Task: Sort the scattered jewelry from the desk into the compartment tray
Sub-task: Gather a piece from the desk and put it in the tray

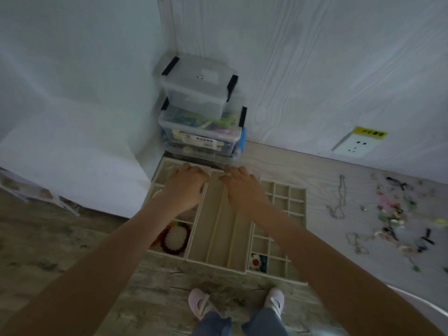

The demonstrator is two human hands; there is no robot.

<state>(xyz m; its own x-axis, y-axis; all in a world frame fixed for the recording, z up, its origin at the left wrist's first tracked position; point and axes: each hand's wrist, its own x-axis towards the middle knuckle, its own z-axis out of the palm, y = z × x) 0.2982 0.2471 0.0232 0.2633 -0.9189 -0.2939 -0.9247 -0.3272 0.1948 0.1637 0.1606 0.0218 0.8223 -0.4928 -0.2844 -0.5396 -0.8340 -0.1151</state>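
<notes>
Both hands are working at the far end of the compartment tray (219,229), at about 12 o'clock from the person. The left hand (185,187) is lying over the tray's left section and the right hand (242,187) over its junction with the gridded right section (286,202). The fingertips of both are meeting near the far rim of the long central channels. The picture is dim and soft there; the fingers appear curled as if pinching something small between the two hands, but whether either is actually holding an item cannot be told.

The tray's central channels are running lengthwise from 6 to 12 o'clock. Already lodged: a dark red bead bracelet (175,238) in the near left compartment, and a small flower piece (255,261) in a near cell of the grid.

The scattered jewelry (392,214) is lying on the desk (315,170) at about 3 o'clock from the hands, well apart from the tray. A long chain (339,197) is the nearest piece, with its long axis roughly parallel to the channels.

Judgement: the right hand is plainly the nearer to the pile, so the next pick calls for a rightward reach by that hand. The chain is needing little turning to go into a channel. Most of the sorting is remaining.

A stack of clear storage boxes (201,110) is standing just beyond the tray.
</notes>
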